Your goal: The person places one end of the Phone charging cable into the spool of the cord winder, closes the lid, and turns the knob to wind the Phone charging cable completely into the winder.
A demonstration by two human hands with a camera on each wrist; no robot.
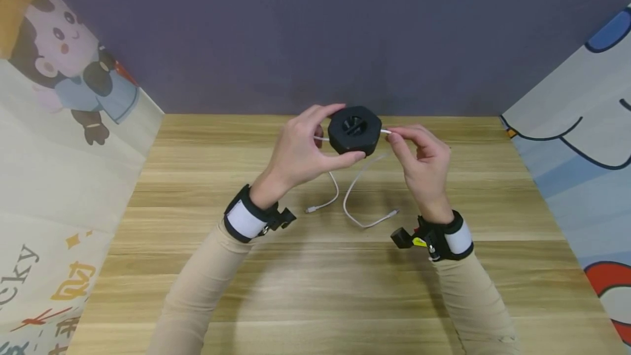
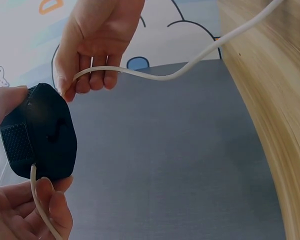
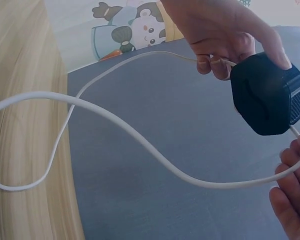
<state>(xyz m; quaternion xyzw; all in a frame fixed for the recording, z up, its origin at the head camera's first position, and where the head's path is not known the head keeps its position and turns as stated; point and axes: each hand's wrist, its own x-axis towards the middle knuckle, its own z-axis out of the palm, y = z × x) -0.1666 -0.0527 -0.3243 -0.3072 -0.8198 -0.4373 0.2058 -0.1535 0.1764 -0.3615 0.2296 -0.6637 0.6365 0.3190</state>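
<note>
Left hand (image 1: 298, 151) grips black case (image 1: 355, 130), right hand (image 1: 425, 162) pinches white cable (image 3: 220, 185) just beside it; steady case, tug straight, inner routing unclear

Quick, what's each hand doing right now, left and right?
Left hand: closed, holding the black hexagonal cable winder by its edges.
Right hand: closed, pinching the white cable beside the winder.

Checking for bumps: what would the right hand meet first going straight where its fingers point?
Most likely the black case held in the left hand; the right hand pinches the white cable just beside it, though depth is uncertain.
</note>
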